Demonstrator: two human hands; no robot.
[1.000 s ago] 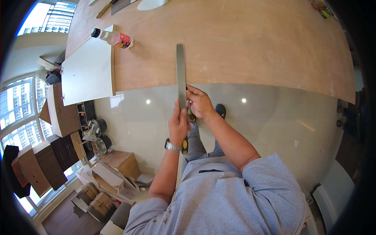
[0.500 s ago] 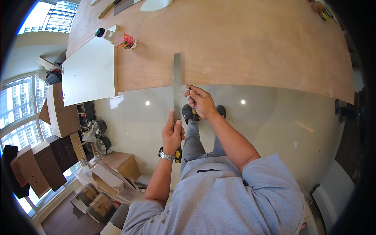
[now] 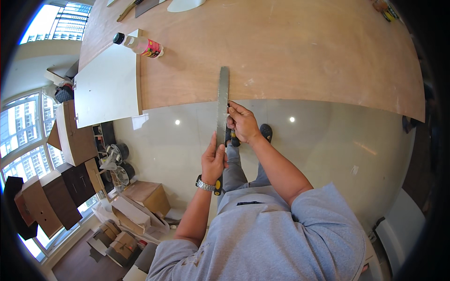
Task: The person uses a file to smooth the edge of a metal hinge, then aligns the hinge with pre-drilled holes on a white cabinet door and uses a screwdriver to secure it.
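My left hand (image 3: 212, 161) is closed around a long, flat grey blade-like tool (image 3: 222, 93) with a yellow-and-black handle (image 3: 218, 186) showing by my wrist. The blade points away from me, its far end over the pale plywood tabletop (image 3: 300, 56). My right hand (image 3: 241, 122) is pinched beside the blade on its right, holding a small slim tool with a yellow-and-black handle (image 3: 233, 135), apparently a screwdriver; its tip is mostly hidden by my fingers and the blade.
A white panel (image 3: 105, 84) and bottle (image 3: 147, 47) lie at the table's left, small tools (image 3: 129, 10) at the far edge, more items (image 3: 388, 11) far right. Stacked cabinets (image 3: 65, 196), boxes (image 3: 145, 196) and fans (image 3: 119, 168) stand left below the table.
The blade moved left and toward me half a second ago, away from my right fingers. Now it has swung back right with my left hand, against them. My right hand moved only slightly.
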